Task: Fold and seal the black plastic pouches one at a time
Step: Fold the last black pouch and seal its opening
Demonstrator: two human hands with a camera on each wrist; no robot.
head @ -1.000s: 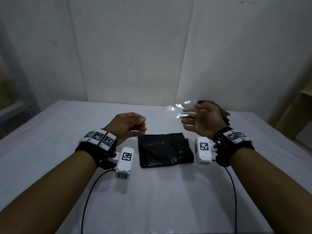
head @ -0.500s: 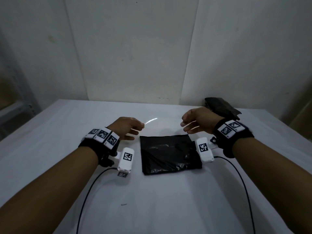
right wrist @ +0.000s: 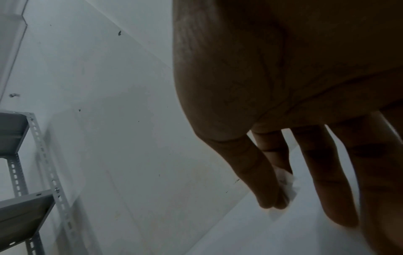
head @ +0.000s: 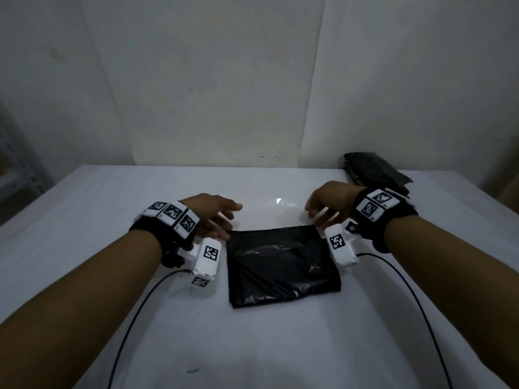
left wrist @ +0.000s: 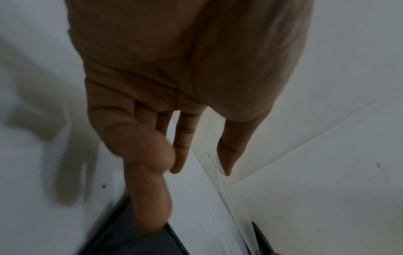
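Note:
A folded black pouch (head: 280, 265) lies flat on the white table (head: 252, 346), between my two wrists. Just beyond its far edge a clear plastic sleeve (head: 276, 209) lies on the table, glinting faintly. My right hand (head: 311, 217) is low at the sleeve's right end. In the right wrist view its thumb and forefinger (right wrist: 273, 206) pinch a corner of the clear film (right wrist: 287, 184). My left hand (head: 234, 217) hovers at the sleeve's left end with straight, relaxed fingers. Its little finger reaches over the pouch's far left corner (left wrist: 122, 238).
A stack of black pouches (head: 376, 172) sits at the table's far right corner, against the wall. A grey metal shelf (right wrist: 26, 172) stands off the table's left side. Cables (head: 134, 318) run back from both wrist cameras across the table.
Both hands came down from chest height to the table. The clear sleeve, held up in the air a second ago, now lies flat beyond the black pouch.

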